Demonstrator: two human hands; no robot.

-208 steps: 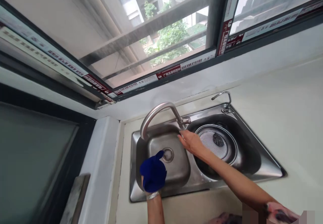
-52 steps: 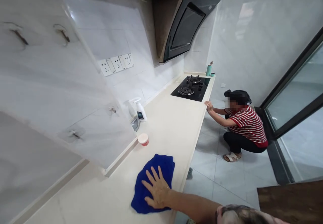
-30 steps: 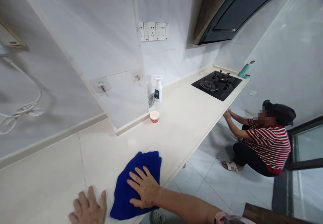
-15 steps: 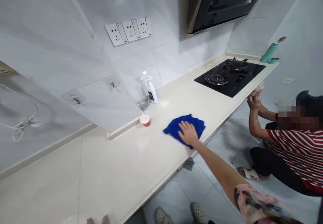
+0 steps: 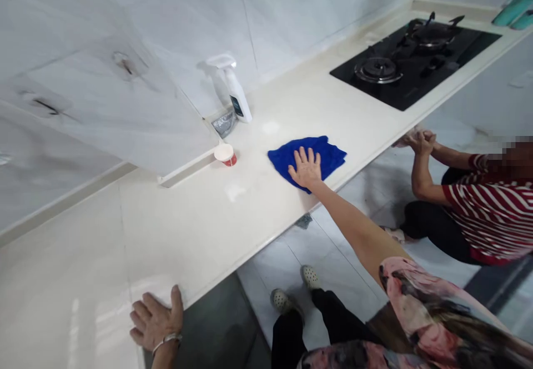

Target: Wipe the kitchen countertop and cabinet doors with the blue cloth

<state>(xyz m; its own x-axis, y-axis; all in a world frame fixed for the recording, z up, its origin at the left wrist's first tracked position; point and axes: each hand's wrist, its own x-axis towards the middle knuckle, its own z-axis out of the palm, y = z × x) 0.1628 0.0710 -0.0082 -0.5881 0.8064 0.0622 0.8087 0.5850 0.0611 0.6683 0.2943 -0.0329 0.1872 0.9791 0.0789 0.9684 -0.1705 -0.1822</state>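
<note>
Under my right hand (image 5: pixel 307 169) a blue cloth (image 5: pixel 331 157) lies spread on the pale countertop (image 5: pixel 187 236). The fingers are stretched out flat, pressing on the cloth without gripping it. My left hand (image 5: pixel 156 319), with a bracelet at the wrist, rests on the counter's front edge, fingers apart and nothing in it. Between the cloth and the wall stand a small red-and-white tub (image 5: pixel 227 155) and a white spray bottle (image 5: pixel 238 94). A grey packet (image 5: pixel 225 123) leans beside the bottle.
A black gas hob (image 5: pixel 410 61) is set into the counter at the far right, with green containers (image 5: pixel 514 11) behind it. A co-worker in a striped shirt (image 5: pixel 495 205) crouches on the right, hands near the counter front. A tiled wall ledge (image 5: pixel 189 170) juts out.
My view has tilted downward, bringing my whole left hand into sight. My right hand stays flat on the cloth, its fingers now more spread.
</note>
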